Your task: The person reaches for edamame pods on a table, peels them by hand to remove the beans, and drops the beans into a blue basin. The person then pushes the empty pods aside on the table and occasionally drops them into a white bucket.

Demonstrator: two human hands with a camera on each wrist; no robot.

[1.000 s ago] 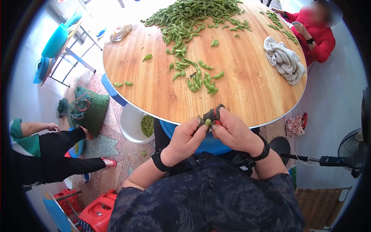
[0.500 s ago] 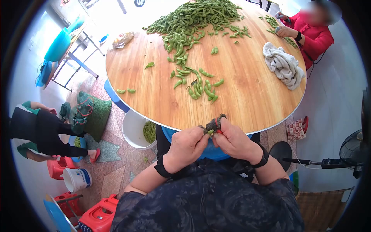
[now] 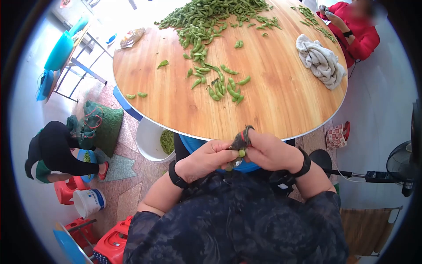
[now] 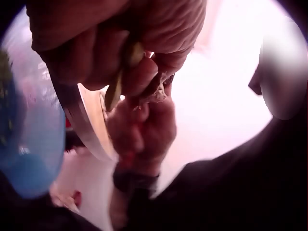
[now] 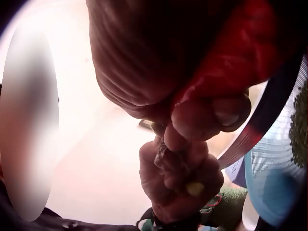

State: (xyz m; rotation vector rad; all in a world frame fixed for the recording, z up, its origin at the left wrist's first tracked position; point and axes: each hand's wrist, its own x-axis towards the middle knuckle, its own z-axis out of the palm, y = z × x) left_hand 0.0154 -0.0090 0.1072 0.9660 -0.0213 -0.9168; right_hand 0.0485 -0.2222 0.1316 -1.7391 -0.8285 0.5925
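Both hands meet at the table's near edge, above a blue basket [image 4: 33,173]. The left hand [image 3: 207,159] pinches a green pod [image 3: 241,153] between thumb and fingers; in the left wrist view a pod [image 4: 114,94] pokes out from its curled fingers. The right hand [image 3: 273,152] touches the left at the pod, its thumb and fingers curled in against it. Dark, worn wrapping with a red band [image 3: 243,137] covers a right finger. Red material [image 5: 236,53] shows at that hand in the right wrist view.
Green pods [image 3: 211,22] heap on the round wooden table [image 3: 167,105], with a grey cloth [image 3: 321,61] at its right. A white bucket [image 3: 147,141] holds pods below left. One person [image 3: 61,147] bends at left; another in red [image 3: 358,39] sits at right. A fan [image 3: 400,165] stands at right.
The left hand has turned flatter and shifted slightly, with the green pod showing more between the hands. The person at left has bent down lower. The head view has shifted a little.
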